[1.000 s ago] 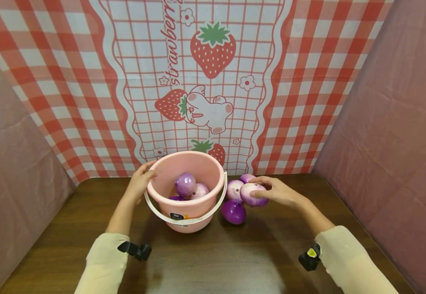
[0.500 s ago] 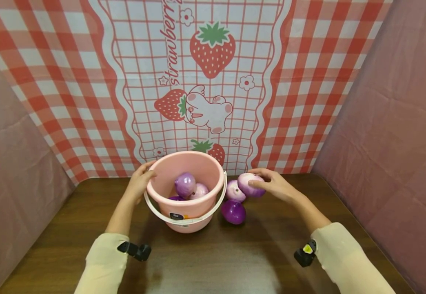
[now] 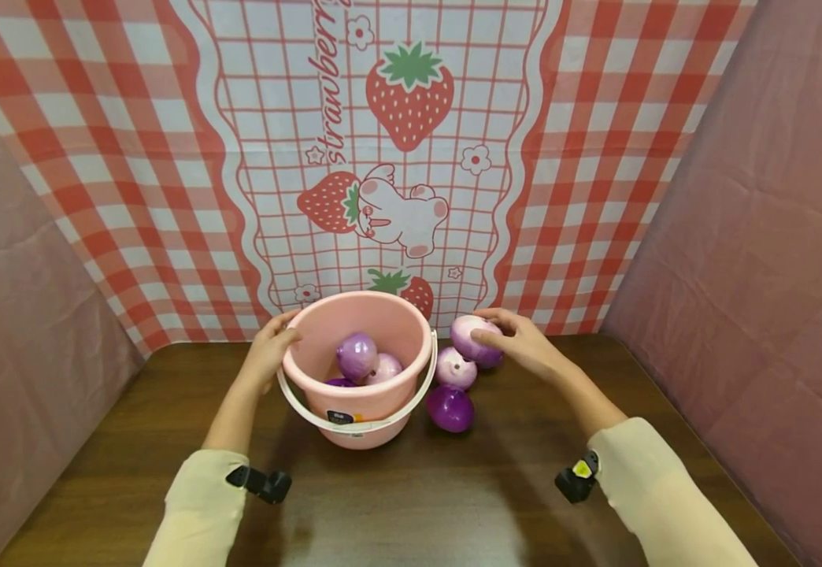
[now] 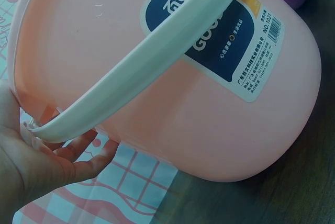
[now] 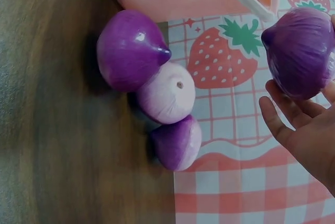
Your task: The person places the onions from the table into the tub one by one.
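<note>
A pink bucket [image 3: 364, 402] with a white handle [image 4: 131, 72] stands on the table, its mouth leaning toward the head camera. My left hand [image 3: 272, 350] grips its left rim, with fingers [image 4: 97, 161] against the outside near the handle's end. Inside lie a light purple onion [image 3: 357, 356], a paler onion [image 3: 386, 368] and a dark purple one [image 3: 340, 383] mostly hidden by the rim. My right hand [image 3: 524, 346] holds a purple and white onion [image 5: 301, 51] in the air, right of the bucket. Below it rest a dark purple onion [image 5: 128, 51], a whitish onion [image 5: 170, 93] and a two-toned onion [image 5: 179, 143].
The brown wooden table [image 3: 411, 504] runs forward to a strawberry-print cloth [image 3: 411, 157] hanging just behind the bucket. Pink cloth walls [image 3: 744, 260] close off both sides. Each wrist wears a black camera [image 3: 261, 483].
My right hand has lifted the purple and white onion off the group, up and a little leftward. The left hand and bucket have stayed in place.
</note>
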`<state>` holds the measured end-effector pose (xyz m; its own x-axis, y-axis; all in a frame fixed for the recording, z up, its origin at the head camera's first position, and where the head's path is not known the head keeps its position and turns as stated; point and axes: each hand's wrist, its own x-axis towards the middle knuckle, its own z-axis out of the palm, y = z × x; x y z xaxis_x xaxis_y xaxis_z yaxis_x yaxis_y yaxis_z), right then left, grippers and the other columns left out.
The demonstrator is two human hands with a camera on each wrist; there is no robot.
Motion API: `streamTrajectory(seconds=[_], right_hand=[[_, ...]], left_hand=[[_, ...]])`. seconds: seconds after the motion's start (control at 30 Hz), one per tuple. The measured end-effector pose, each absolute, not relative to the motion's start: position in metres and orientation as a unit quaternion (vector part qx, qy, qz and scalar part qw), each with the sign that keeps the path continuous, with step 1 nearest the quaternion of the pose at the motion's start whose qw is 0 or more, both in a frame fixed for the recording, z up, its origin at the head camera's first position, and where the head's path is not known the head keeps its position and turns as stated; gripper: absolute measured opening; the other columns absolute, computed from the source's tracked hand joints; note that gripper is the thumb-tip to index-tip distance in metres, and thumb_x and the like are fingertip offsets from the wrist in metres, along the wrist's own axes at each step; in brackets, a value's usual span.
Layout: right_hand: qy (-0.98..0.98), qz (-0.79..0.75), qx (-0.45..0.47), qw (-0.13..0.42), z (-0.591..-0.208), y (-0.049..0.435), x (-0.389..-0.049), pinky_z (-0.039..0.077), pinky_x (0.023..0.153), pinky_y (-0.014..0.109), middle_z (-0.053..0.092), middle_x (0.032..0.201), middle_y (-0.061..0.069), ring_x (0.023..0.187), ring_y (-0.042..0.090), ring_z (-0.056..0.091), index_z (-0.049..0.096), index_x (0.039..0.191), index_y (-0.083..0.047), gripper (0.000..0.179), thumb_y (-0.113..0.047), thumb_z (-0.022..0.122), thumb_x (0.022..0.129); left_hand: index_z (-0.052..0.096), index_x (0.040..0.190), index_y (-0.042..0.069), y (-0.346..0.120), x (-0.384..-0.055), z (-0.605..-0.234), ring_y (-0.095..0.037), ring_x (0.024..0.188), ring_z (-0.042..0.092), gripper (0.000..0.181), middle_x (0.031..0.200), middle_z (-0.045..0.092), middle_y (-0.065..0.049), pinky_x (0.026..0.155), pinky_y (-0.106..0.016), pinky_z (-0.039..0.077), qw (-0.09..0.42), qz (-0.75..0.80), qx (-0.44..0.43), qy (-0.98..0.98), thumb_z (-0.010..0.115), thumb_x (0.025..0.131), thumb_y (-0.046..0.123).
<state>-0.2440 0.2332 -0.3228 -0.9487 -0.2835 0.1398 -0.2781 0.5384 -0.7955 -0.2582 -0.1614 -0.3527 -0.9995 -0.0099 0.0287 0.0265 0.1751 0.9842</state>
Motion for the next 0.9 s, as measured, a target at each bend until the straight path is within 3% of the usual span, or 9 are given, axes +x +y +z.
streamTrajectory(seconds=[0.33,0.6,0.8,0.9], right_hand=[[0.869,-0.465,-0.167,-0.029,-0.312,0.225,-0.249,0.042,0.099,0.040,0.058,0.128,0.008,0.117,0.023,0.053,0.054,0.130,-0.017,0.052,-0.043,0.062,0.086],[0.860,-0.485,-0.157,-0.024,-0.306,0.217,-0.253,0.042,0.100,0.041,0.058,0.128,0.007,0.118,0.023,0.052,0.053,0.132,-0.019,0.055,-0.046,0.062,0.084],[0.858,-0.491,-0.151,-0.022,-0.301,0.211,-0.257,0.052,0.079,0.034,0.057,0.126,0.008,0.106,0.024,0.055,0.052,0.132,-0.020,0.053,-0.043,0.061,0.086],[0.858,-0.489,-0.155,-0.025,-0.298,0.208,-0.260,0.051,0.073,0.032,0.057,0.125,0.009,0.103,0.024,0.054,0.051,0.132,-0.021,0.051,-0.042,0.060,0.087]], left_hand=[[0.035,0.145,0.010,-0.161,-0.258,-0.352,-0.029,0.112,0.049,0.058,0.137,0.040,-0.022,0.091,-0.030,0.050,0.014,-0.644,-0.005,-0.765,0.046,0.088,0.011],[0.034,0.145,0.010,-0.161,-0.258,-0.353,-0.029,0.112,0.049,0.057,0.140,0.040,-0.021,0.090,-0.030,0.050,0.012,-0.647,-0.005,-0.763,0.046,0.089,0.011],[0.036,0.144,0.008,-0.162,-0.259,-0.354,-0.026,0.106,0.051,0.057,0.132,0.043,-0.022,0.086,-0.027,0.051,0.017,-0.640,-0.004,-0.768,0.046,0.088,0.010],[0.036,0.144,0.008,-0.161,-0.259,-0.354,-0.026,0.106,0.050,0.057,0.132,0.043,-0.022,0.087,-0.028,0.051,0.018,-0.639,-0.003,-0.769,0.046,0.088,0.010]])
